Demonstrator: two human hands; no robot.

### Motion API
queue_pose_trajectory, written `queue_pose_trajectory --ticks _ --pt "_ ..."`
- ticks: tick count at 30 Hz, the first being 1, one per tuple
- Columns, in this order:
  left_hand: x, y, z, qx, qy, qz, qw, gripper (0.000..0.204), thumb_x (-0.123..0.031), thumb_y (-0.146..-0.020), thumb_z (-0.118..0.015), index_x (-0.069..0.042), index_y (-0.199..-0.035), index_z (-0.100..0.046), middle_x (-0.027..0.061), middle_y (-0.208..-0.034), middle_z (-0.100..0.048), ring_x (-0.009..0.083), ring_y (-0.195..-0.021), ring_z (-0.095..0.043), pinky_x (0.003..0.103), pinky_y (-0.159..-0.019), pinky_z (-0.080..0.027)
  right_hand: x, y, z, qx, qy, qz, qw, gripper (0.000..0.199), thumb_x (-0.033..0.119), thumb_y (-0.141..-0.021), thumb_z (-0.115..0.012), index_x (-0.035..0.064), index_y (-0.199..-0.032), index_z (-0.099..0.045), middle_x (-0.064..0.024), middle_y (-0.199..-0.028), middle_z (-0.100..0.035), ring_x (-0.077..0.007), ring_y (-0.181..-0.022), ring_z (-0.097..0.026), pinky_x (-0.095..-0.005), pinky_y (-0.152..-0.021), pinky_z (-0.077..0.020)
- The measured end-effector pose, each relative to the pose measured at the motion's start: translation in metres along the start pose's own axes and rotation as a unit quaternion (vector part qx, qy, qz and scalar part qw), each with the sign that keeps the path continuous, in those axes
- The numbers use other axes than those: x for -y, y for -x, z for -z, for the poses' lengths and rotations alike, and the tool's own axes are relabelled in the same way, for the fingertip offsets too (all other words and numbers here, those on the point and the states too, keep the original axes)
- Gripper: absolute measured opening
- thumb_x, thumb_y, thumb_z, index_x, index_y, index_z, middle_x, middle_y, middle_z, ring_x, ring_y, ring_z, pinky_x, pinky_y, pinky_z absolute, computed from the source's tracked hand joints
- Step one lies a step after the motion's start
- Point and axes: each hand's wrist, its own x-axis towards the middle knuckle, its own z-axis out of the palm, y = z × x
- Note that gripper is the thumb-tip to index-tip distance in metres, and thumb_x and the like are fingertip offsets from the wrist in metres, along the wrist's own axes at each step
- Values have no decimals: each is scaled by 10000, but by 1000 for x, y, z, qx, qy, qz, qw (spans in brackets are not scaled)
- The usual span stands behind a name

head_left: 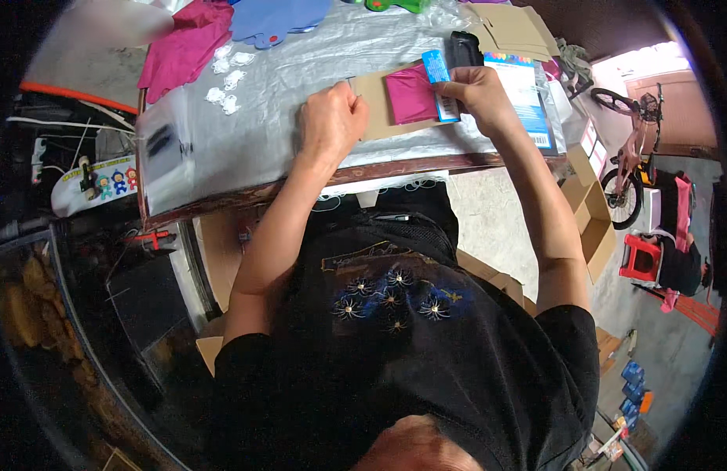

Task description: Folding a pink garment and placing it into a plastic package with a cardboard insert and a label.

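My left hand (330, 119) is curled into a fist at the left edge of a brown cardboard sheet (371, 93), closed on that edge as far as I can see; its inner fingers are hidden. On the sheet lies a flat, folded bright pink packet (410, 96), which looks like thin plastic. My right hand (477, 96) pinches a blue printed card (436, 66) between thumb and fingers along the packet's right side. Below the fingertips shows the card's lower part, with a white label. Just beyond my right hand sits a black tray-like object (463, 49).
White string bundles (230, 78) and pink film (187, 47) lie left on the silver-covered table (261, 118). Blue sheeting (277, 20) is at the back. Brown cardboard pieces (516, 31) and a blue-white printed package (516, 94) are right. An open carton (587, 208) stands below the table's right.
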Motion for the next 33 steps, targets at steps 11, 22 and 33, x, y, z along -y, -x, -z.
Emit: queue_pose_trajectory --ticks 11,22,33 --pt "2 1 -3 -33 -35 -51 998 208 -140 -838 -694 -2 -698 -628 180 -647 -665 350 -596 -690 437 -559 -537 -18 -3 -23 19 -48 -35 998 184 89 -856 -777 34 -703 -691 7 -626 -619 -56 -517 -496 -254 -480 -352" --pt "2 2 0 -42 -42 -47 997 214 -144 -831 -683 3 -689 -622 200 -658 -656 369 -610 -685 466 -569 -534 -18 -14 -45 2 -32 -28 999 141 86 -814 -799 6 -724 -726 -15 -624 -635 -78 -523 -510 -283 -483 -394" --pt "10 2 9 -73 -41 -65 994 272 -210 -855 -730 -1 -702 -647 165 -629 -663 348 -552 -674 456 -524 -513 -1 -26 -69 44 -44 -20 998 87 54 -832 -765 -12 -790 -727 -22 -647 -646 -77 -505 -533 -259 -454 -374"
